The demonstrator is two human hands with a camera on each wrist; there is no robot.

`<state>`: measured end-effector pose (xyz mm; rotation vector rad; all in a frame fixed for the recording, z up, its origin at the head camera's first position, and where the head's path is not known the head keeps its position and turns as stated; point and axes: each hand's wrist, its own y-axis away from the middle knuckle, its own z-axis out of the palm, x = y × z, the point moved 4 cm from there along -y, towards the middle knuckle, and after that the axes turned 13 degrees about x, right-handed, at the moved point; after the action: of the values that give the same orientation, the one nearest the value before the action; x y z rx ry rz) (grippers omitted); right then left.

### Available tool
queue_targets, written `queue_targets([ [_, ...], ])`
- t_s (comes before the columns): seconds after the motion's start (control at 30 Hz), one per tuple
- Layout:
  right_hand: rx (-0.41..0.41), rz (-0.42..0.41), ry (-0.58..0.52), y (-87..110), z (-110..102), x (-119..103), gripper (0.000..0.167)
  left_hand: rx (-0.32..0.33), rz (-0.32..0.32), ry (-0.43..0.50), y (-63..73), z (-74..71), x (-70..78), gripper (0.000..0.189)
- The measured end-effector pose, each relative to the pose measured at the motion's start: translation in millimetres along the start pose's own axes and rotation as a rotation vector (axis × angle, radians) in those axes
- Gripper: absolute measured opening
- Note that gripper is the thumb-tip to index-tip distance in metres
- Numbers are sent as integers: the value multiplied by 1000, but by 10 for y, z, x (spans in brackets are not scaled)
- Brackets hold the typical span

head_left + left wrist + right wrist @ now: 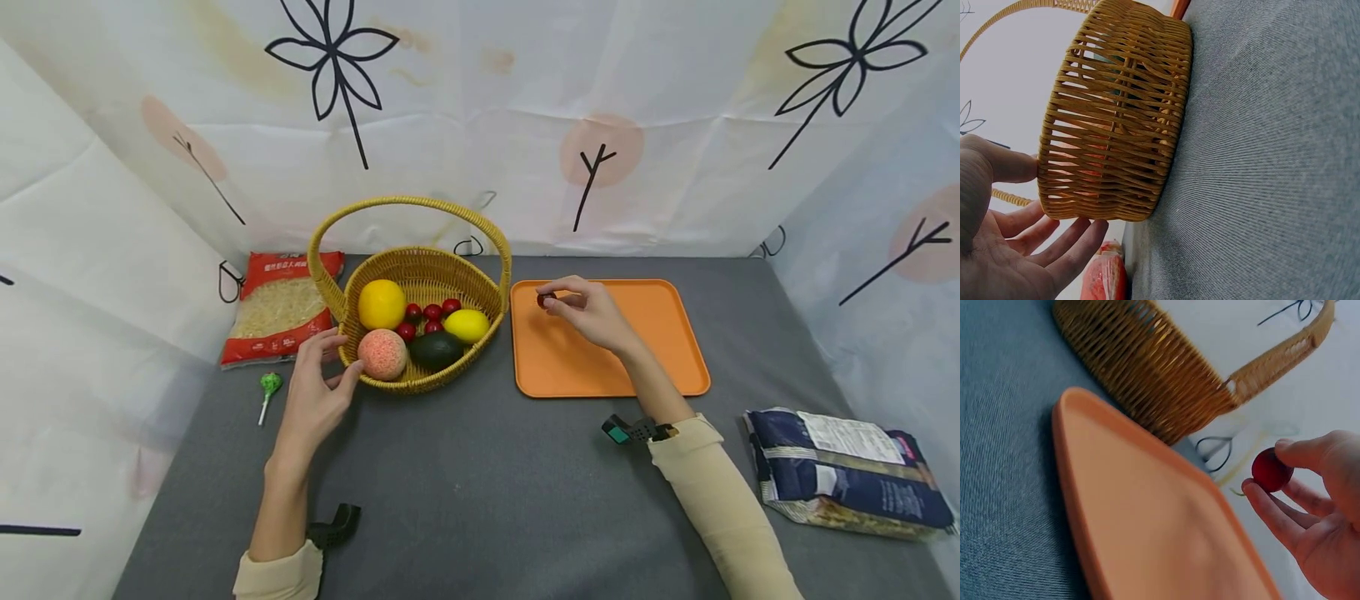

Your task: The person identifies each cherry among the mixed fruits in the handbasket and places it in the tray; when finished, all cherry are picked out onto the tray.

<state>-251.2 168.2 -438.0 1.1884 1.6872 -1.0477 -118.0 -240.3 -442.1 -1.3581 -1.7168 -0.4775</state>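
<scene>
My right hand [588,310] pinches a dark red cherry [1272,470] between thumb and fingertips, above the left part of the orange tray [600,367]. At the left end of the yellow wicker basket [1116,119], my left hand [318,396] holds the rim, thumb at the front and fingers along the outside. Inside the basket lie a yellow-orange round fruit [382,305], a pink peach-like ball [382,354], a dark green avocado [437,351], a lemon [467,326] and several red cherries [432,312].
Behind the left hand lies a red bag of pasta [281,304]. A green lollipop [270,383] is on the grey table left of that hand. At the right edge rests a dark blue package [847,471]. White patterned cloth [480,125] surrounds the table's back and sides.
</scene>
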Motion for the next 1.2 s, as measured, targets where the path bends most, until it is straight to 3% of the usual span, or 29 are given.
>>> queue_targets([
  [0.17,34,35,89,-115,100,193,35,-4,-1,5,-5,1,-3,48],
  [0.47,25,41,118,-247,245,312,36,3,0,9,-7,-2,-7,48],
  [0.87,18,14,208,-249,249,390,41,-3,-15,9,-7,1,-9,49],
  [1.2,31,30,191,-202,226,350,47,-5,-13,10,-2,-2,-11,49],
])
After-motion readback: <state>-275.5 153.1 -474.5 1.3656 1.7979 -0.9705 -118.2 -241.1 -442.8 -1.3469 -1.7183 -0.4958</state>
